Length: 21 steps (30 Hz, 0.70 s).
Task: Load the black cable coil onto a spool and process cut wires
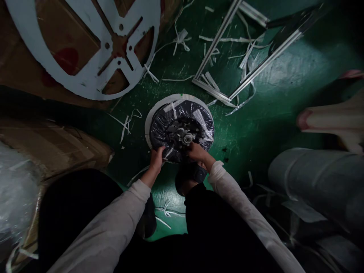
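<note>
A round, wheel-like part wrapped in shiny black plastic (162, 127) lies between my feet, with a grey metal hub (187, 138) at its centre. Under it, a white disc (150, 113) shows along the far and left sides. My left hand (157, 157) grips the near left edge of the wrapped wheel, thumb on top. At the near side of the hub, my right hand (197, 152) is closed with its fingers curled over the wheel's inner part; the fingertips are partly hidden. Pale tape strips (201, 120) cross the black wrapping.
A large white slotted disc (85, 85) leans on cardboard at upper left. A metal frame (212, 55) stands at upper right. Cardboard boxes (57, 146) are at left, a grey roll (309, 178) at right. Strap scraps (182, 38) litter the green floor.
</note>
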{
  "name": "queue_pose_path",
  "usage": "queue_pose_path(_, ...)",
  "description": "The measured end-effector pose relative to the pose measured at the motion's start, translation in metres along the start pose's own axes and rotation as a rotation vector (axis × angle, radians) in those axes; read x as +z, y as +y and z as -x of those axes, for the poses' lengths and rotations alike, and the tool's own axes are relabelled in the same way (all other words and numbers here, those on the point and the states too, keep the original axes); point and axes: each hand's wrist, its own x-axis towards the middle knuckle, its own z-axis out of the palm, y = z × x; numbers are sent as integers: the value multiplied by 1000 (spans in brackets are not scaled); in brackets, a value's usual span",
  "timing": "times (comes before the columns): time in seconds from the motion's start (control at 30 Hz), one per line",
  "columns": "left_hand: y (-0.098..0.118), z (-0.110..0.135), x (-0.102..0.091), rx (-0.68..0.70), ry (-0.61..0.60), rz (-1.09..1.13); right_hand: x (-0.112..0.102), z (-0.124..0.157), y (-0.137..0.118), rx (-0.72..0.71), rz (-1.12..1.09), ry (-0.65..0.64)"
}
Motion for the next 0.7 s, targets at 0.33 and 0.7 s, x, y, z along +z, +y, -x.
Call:
queue_pose_path(0.33, 34, -13, 5, 880, 138, -793, 0, 13, -11, -74, 68, -14)
queue_pose_path(0.7, 35, -33, 11, 996, 135, -842, -4, 46, 9, -160, -164, 491)
